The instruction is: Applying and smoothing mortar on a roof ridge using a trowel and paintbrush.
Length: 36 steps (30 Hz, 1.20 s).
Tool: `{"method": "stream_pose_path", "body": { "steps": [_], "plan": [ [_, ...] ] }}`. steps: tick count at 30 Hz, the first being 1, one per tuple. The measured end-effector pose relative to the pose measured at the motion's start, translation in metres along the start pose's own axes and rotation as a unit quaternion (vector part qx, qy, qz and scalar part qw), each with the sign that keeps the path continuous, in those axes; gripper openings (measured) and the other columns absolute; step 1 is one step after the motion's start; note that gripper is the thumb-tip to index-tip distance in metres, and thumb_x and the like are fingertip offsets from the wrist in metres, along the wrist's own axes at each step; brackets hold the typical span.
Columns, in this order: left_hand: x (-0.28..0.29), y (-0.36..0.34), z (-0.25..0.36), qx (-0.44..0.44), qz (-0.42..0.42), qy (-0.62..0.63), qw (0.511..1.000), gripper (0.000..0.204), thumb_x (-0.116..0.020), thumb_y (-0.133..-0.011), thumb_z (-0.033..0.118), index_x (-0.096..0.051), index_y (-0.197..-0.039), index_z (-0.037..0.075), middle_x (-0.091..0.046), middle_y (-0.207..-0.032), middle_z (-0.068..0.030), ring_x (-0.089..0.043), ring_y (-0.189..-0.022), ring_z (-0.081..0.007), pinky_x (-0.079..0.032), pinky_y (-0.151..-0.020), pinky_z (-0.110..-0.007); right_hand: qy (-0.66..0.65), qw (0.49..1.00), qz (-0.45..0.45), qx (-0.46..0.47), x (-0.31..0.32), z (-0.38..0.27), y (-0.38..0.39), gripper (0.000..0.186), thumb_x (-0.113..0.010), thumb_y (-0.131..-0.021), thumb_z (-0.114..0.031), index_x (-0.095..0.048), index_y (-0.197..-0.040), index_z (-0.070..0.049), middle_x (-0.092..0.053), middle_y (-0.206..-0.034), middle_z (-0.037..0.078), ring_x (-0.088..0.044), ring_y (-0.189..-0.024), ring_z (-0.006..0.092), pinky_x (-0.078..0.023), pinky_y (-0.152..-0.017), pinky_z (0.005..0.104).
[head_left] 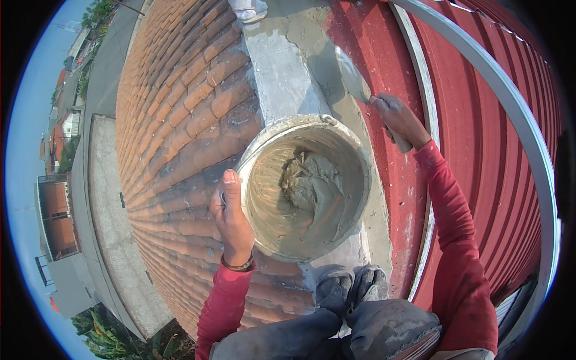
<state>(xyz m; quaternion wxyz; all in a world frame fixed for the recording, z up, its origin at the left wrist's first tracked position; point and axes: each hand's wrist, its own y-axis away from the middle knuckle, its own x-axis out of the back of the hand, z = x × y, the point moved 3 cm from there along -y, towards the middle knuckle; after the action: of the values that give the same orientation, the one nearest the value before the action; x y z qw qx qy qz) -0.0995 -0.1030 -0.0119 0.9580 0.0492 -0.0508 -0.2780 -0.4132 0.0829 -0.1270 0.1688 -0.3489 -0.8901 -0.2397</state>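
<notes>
My left hand (234,219) grips the left rim of a round bucket (301,124), thumb pointing up. Inside the bucket is grey, wet mortar (312,186), heaped and smeared up the walls. Above and right of the bucket, my right hand (399,120) holds a trowel (353,75) by its handle, the pale blade angled up and left over a grey mortar-coated strip (339,105). That strip runs along a roof ridge, with a lighter painted band (282,78) beside it.
Orange roof tiles (177,114) slope away left; red corrugated roofing (486,150) lies right, with a curved metal rail (531,150). My shoes (339,288) stand below the bucket. A shoe (249,9) shows at the top edge. A street (102,90) and buildings (57,216) are far below.
</notes>
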Motion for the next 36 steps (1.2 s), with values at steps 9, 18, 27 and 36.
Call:
{"method": "stream_pose_path", "body": {
  "steps": [9, 18, 27, 36],
  "plan": [
    [-0.005, 0.008, 0.011, 0.039, 0.027, -0.017, 0.999, 0.055, -0.054, -0.1, 0.047, -0.063, -0.116, -0.004, -0.066, -0.109, -0.0084, -0.061, -0.097, -0.0132, -0.048, -0.085, -0.026, -0.174, 0.956, -0.146, -0.185, -0.012, 0.029, -0.044, 0.036, -0.045, -0.1, -0.044, -0.05, -0.092, -0.01, -0.05, -0.066, 0.001, -0.05, -0.047, 0.0107, -0.046, -0.042, 0.0319],
    [-0.015, 0.001, 0.015, 0.0, -0.034, -0.018, 0.999, 0.047, -0.053, -0.102, 0.044, -0.067, -0.101, -0.001, -0.064, -0.094, -0.0016, -0.054, -0.084, -0.0079, -0.044, -0.075, -0.025, -0.163, 0.975, -0.064, -0.137, 0.037, 0.053, 0.177, 0.029, -0.048, -0.1, -0.036, -0.053, -0.1, -0.007, -0.047, -0.062, -0.001, -0.048, -0.045, 0.0085, -0.042, -0.038, 0.0281],
    [-0.068, 0.039, 0.023, -0.117, -0.203, -0.165, 0.958, 0.037, -0.056, -0.101, 0.034, -0.069, -0.11, 0.0, -0.068, -0.093, -0.0078, -0.057, -0.084, -0.0098, -0.047, -0.072, -0.028, 0.27, 0.936, -0.154, 0.165, 0.024, -0.035, 0.231, 0.037, -0.049, -0.102, -0.034, -0.057, -0.092, 0.0, -0.057, -0.061, 0.017, -0.059, -0.053, 0.0351, -0.047, -0.053, 0.046],
    [-0.069, 0.048, 0.026, -0.167, -0.225, -0.126, 0.952, 0.037, -0.057, -0.1, 0.029, -0.067, -0.117, -0.002, -0.071, -0.11, -0.0172, -0.067, -0.1, -0.0209, -0.05, -0.086, -0.034, 0.231, 0.91, -0.312, 0.148, -0.036, -0.023, 0.208, 0.043, -0.045, -0.103, -0.036, -0.059, -0.097, 0.003, -0.061, -0.065, 0.022, -0.066, -0.06, 0.0378, -0.053, -0.059, 0.049]
  ]
}}
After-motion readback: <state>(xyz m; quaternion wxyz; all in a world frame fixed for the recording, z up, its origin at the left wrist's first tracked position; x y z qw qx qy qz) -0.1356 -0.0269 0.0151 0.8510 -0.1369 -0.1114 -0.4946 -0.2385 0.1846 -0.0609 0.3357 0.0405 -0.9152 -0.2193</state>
